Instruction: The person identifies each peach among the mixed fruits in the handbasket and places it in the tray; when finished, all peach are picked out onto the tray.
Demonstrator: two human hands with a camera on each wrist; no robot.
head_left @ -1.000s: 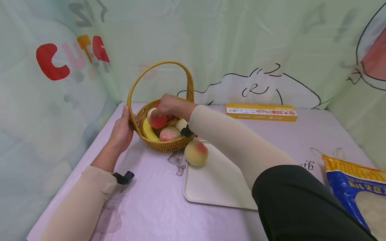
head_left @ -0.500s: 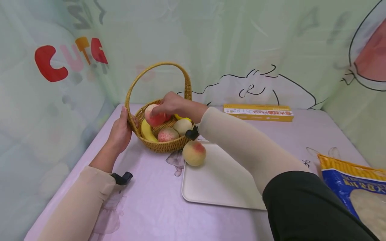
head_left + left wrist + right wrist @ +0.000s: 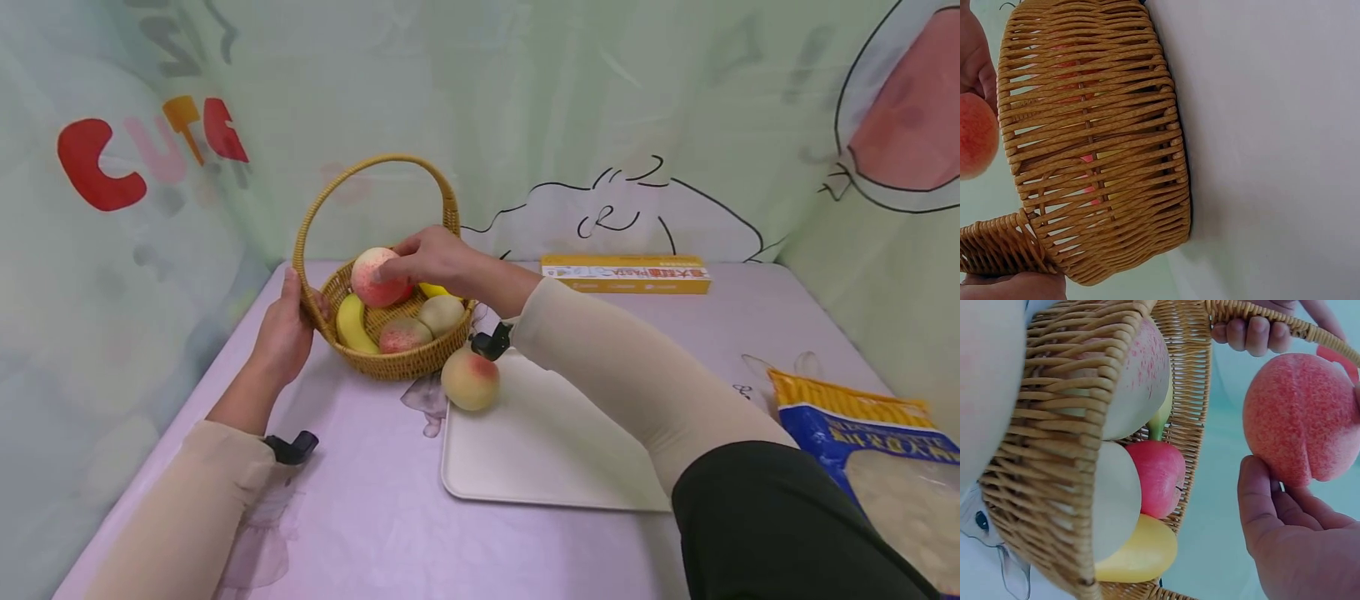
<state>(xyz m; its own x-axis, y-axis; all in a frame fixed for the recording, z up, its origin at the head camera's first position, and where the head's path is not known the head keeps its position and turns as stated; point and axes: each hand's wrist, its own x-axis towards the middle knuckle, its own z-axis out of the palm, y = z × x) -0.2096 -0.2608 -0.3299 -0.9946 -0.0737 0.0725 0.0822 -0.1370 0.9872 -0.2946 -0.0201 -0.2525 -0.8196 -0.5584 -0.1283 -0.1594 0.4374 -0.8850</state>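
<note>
In the head view my left hand (image 3: 281,337) grips the wicker basket (image 3: 397,365) where its tall handle meets the left rim. My right hand (image 3: 446,260) holds a red-and-cream peach (image 3: 372,282) by its side, over the back of the basket; the right wrist view shows this peach (image 3: 1300,415) above the rim. Inside lie a banana (image 3: 351,323), a speckled peach (image 3: 405,335), a pale round fruit (image 3: 441,315), a red apple-like fruit (image 3: 1155,477) and a yellow fruit (image 3: 1141,553), partly hidden. The left wrist view mostly shows the basket's woven wall (image 3: 1094,125).
Right of the basket, a cream tray (image 3: 555,454) carries a yellowish peach (image 3: 470,380) at its back left corner. A yellow pasta box (image 3: 626,275) lies by the back curtain. A blue-and-yellow bag (image 3: 870,458) rests at the right of the table.
My right hand has raised the red-and-cream peach a little out of the basket. My left hand keeps its grip on the basket. The head view has shifted slightly right.
</note>
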